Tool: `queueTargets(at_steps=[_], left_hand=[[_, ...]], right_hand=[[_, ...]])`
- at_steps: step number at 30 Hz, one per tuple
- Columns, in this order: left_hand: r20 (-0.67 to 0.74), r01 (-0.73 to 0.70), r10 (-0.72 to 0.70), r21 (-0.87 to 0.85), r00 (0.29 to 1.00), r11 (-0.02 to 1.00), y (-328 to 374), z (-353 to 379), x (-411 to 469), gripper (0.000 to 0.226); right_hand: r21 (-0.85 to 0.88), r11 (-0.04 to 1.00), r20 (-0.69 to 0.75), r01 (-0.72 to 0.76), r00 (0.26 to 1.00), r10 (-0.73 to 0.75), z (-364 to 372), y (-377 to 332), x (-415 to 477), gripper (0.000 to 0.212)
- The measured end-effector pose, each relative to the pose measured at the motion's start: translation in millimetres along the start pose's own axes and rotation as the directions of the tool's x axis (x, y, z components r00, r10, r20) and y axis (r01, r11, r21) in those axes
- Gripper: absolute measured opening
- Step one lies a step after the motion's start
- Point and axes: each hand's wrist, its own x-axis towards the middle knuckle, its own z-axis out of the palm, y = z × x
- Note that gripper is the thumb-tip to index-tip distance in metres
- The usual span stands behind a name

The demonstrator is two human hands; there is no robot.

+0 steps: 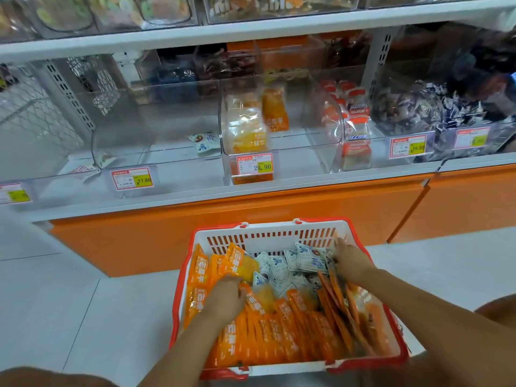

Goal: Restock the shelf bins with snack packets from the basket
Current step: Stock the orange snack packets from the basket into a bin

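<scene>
A white basket with a red rim point(268, 227) stands on the floor in front of the shelf. It holds several orange packets point(268, 331), white-and-blue packets point(279, 272) and brown-orange flat packets point(339, 305). My left hand point(226, 298) reaches into the left side, its fingers curled over the orange packets. At the basket's far right, my right hand point(349, 261) grips a small fan of white-and-blue packets point(308, 256). On the shelf, a clear bin point(125, 141) holds one white-and-blue packet point(205, 141). The bin beside it point(279, 152) holds a few orange packets point(250, 129).
Further right, one bin holds red-and-white packets point(356, 127) and another holds dark blue wrapped sweets point(418, 113). Price tags point(131, 178) hang on the bin fronts. An orange base panel point(167, 233) runs under the shelf. More full bins sit on the shelf above point(279, 7).
</scene>
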Motion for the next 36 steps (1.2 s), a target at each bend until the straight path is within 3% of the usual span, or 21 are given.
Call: queueTargets(at_steps=[5, 12, 16, 18, 19, 20, 21, 23, 24, 26, 27, 29, 32, 34, 36], left_hand=[[0.038, 0.048, -0.049, 0.043, 0.998, 0.998, 6, -2, 2, 0.031], [0.069, 0.145, -0.148, 0.050, 0.987, 0.988, 19, -5, 4, 0.024], [-0.029, 0.213, -0.212, 0.011, 0.977, 0.977, 38, -12, 7, 0.020], [-0.078, 0.199, -0.213, -0.152, 0.974, 0.968, 49, -18, 10, 0.027], [-0.044, 0.219, -0.243, -0.299, 0.969, 0.929, 55, -21, 13, 0.037], [0.066, 0.288, -0.296, -0.510, 0.953, 0.811, 61, -26, 15, 0.043], [0.238, 0.384, -0.314, -0.717, 0.919, 0.582, 67, -31, 18, 0.047], [0.502, 0.515, -0.165, -0.856, 0.849, 0.047, 74, -42, 20, 0.063], [0.523, 0.513, -0.087, -0.851, 0.848, -0.110, 74, -50, 21, 0.064], [0.455, 0.437, -0.035, -0.871, 0.890, -0.224, 74, -66, 23, 0.044], [0.410, 0.389, -0.047, -0.891, 0.911, -0.233, 75, -74, 24, 0.031], [0.344, 0.324, -0.080, -0.926, 0.936, -0.192, 77, -88, 26, 0.016], [0.223, 0.222, -0.056, -0.975, 0.973, -0.018, 76, -107, 26, 0.018], [0.144, 0.143, -0.002, -0.985, 0.990, 0.099, 78, -118, 22, 0.022], [0.067, 0.065, 0.001, -0.976, 0.998, 0.209, 84, -129, 16, 0.014]], right_hand=[[-0.036, 0.997, -0.054, -0.064, 0.997, 0.062, 12, 1, -16, 0.025], [-0.068, 0.996, -0.144, -0.064, 0.988, 0.054, 14, -8, -26, 0.036], [-0.162, 0.980, -0.231, 0.115, 0.961, -0.151, 6, -26, -27, 0.034], [-0.028, 0.971, -0.329, 0.236, 0.915, -0.232, -13, -40, -36, 0.027], [0.139, 0.937, -0.398, 0.321, 0.884, -0.244, -25, -46, -42, 0.028], [0.335, 0.857, -0.441, 0.391, 0.869, -0.224, -36, -52, -47, 0.027], [0.466, 0.757, -0.474, 0.458, 0.852, -0.223, -44, -57, -51, 0.018], [0.449, 0.635, -0.543, 0.629, 0.756, -0.364, -64, -66, -62, 0.013], [0.379, 0.586, -0.559, 0.717, 0.682, -0.473, -72, -71, -67, 0.015], [0.210, 0.510, -0.547, 0.834, 0.532, -0.646, -85, -78, -75, 0.015], [0.186, 0.496, -0.515, 0.848, 0.514, -0.686, -94, -79, -78, 0.017], [0.290, 0.493, -0.481, 0.821, 0.570, -0.666, -114, -81, -85, 0.024], [0.527, 0.525, -0.572, 0.668, 0.736, -0.363, -147, -71, -90, 0.043], [0.634, 0.512, -0.594, 0.580, 0.789, -0.158, -162, -65, -91, 0.035], [0.674, 0.514, -0.574, 0.531, 0.814, -0.088, -170, -66, -91, 0.022]])
